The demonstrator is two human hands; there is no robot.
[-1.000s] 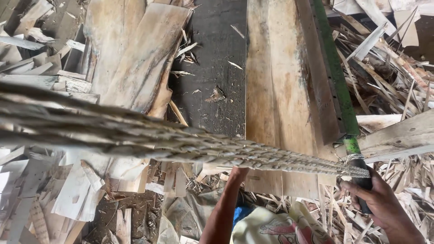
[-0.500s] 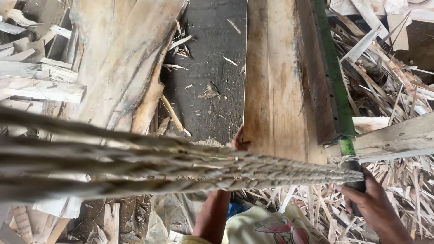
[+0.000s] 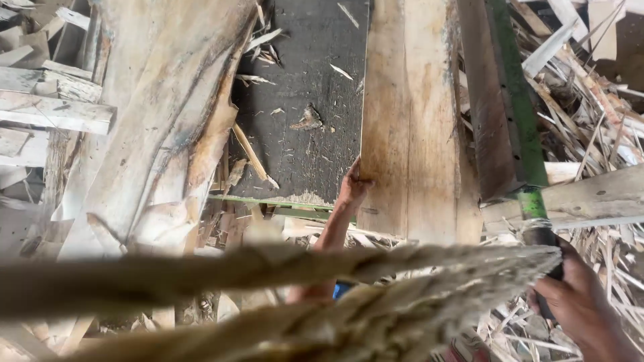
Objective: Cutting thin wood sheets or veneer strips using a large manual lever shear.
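My left hand (image 3: 351,189) reaches forward and grips the near left edge of a pale wooden plank (image 3: 412,121) lying lengthwise on a dark, dusty table surface (image 3: 308,87). At the lower right, my right hand (image 3: 578,303) is closed around the dark handle (image 3: 545,243) at the near end of a long green bar (image 3: 513,87) that runs along the plank's right side. A thick, blurred bundle of straw-coloured fibres (image 3: 282,281) crosses the foreground and hides most of my left forearm.
A broad rough slab with bark edges (image 3: 154,127) lies left of the dark surface. Sawn planks (image 3: 54,114) are stacked at the far left. Splintered offcuts and strips (image 3: 590,107) are piled on the right and below the table's near edge.
My left hand has moved forward from below the fibre bundle to the plank's near left edge. The bundle sits lower and closer in view. My right hand stays on the handle.
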